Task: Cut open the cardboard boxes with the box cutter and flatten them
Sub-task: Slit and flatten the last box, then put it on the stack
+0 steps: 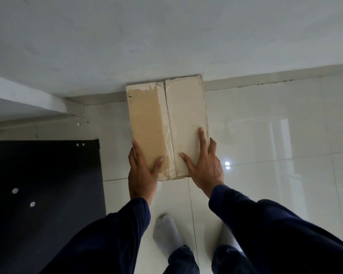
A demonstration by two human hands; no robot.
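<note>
The tan cardboard box (pixel 186 107), closed, has a taped seam running 12 to 6 o'clock and torn skin near its 11 o'clock corner. Left hand (pixel 142 171) and right hand (pixel 204 167) hold its 6 o'clock end.

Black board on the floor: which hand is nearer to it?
Left. The left hand grips the cardboard box at its left edge, right of the black board; the right hand holds its right edge, farther off.

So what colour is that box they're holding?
The cardboard box is pale tan, best seen in the head view.
</note>
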